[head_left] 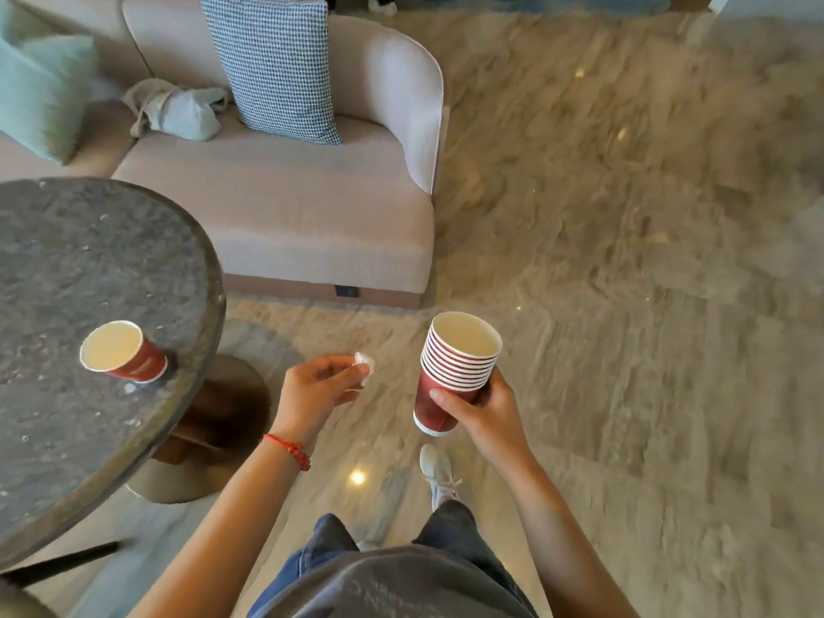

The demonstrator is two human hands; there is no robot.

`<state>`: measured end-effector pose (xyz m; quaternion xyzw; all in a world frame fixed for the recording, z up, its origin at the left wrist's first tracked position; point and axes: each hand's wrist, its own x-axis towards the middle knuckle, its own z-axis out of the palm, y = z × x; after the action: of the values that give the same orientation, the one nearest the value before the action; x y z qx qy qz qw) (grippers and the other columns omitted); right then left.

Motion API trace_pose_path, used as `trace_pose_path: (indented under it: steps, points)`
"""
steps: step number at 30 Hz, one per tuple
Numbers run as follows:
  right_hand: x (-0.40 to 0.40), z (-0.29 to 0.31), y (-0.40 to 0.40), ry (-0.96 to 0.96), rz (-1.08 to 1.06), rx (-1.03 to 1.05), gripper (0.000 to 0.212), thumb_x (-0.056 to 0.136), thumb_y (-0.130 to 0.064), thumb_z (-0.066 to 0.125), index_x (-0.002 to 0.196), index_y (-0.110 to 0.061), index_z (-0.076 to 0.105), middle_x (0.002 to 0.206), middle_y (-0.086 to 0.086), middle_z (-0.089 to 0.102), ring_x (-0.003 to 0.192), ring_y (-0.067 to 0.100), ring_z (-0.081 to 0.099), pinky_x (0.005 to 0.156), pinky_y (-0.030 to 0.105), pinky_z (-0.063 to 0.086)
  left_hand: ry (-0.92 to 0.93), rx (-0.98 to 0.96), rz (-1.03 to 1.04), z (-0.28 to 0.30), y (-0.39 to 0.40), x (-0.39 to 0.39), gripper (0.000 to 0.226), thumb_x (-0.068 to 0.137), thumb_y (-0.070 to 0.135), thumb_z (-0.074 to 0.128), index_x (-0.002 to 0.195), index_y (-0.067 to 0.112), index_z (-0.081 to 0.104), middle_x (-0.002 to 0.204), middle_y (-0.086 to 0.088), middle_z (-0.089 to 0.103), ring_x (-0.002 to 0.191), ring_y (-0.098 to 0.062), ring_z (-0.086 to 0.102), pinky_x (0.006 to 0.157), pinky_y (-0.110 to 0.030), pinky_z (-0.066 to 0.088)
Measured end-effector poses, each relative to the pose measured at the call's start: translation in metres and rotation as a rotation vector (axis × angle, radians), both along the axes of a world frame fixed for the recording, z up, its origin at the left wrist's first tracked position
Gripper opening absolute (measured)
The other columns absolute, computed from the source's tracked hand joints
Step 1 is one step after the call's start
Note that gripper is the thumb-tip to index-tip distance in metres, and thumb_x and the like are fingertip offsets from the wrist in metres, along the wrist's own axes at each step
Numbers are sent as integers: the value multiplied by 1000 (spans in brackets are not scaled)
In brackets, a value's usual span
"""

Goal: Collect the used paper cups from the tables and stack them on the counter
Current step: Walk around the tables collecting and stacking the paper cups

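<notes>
A glossy stone floor (624,216), beige with wavy brown veining and small glints of reflected light, fills the frame from 12 through 5 o'clock. At 11 o'clock stands a sofa (290,207) in nubby, pale pinkish-beige fabric, its armrest curving round in a smooth shell. Leaning on its backrest is a square houndstooth cushion (272,64), finely checked in dark and white; to the far left at 10 o'clock sits a soft mint-green cushion (40,91), and between the two lies a crumpled pale cloth bag (178,109) with a drawstring.

At 9 o'clock a round table (80,269) with a mottled dark grey stone top and a dull metallic edge cuts into view, carried on a brown pedestal base (214,412).

Near the table's rim, at about 8 o'clock, one single paper cup (125,352) stands on the tabletop: red outside, cream inside, with a white rolled rim and an open mouth.

Just right of centre at 5 o'clock, the right hand (486,412) wraps its fingers round the lower wall of a stack of paper cups (455,368), held upright above the floor. The cups are nested so that their white rims form a ladder of tight rings over red walls; the top one shows a cream interior.

The left hand (316,390), at 6 o'clock and apart from the right, pinches a small crumpled white paper scrap (364,368) between thumb and fingertips. A red beaded bracelet (290,450) circles that wrist.
</notes>
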<state>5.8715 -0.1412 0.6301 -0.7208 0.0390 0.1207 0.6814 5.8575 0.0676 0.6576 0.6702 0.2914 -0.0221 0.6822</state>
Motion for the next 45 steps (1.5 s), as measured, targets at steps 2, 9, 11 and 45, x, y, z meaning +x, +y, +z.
trace_pose_path:
  steps: [2,9,11,45]
  points:
    - [36,1,-5,-13,67,0,68,53,-44,82,112,-21,59,103,-5,70,98,9,66,77,21,52,-4,-15,74,1,-7,21,3,76,13,73,77,14,70,72,-1,69,59,-4,65,56,-14,51]
    - [149,16,-1,-32,365,-21,65,53,-41,83,110,-22,59,102,-6,70,96,9,66,75,19,51,-21,-23,325,10,-19,69,2,79,12,69,78,14,69,76,-5,67,68,-12,62,66,-22,53]
    - [169,17,9,-37,443,-27,64,53,-41,83,109,-23,59,102,-7,70,96,9,66,75,18,51,-28,-26,401,10,-17,70,1,80,12,68,79,13,69,77,-6,66,68,-11,62,65,-20,53]
    - [144,-16,400,-145,1271,-46,53,67,-20,83,108,-33,52,108,-15,62,101,-3,60,83,19,52,-59,-48,1244,-31,201,-43,5,75,19,74,78,15,72,73,1,72,72,-11,67,64,-23,54]
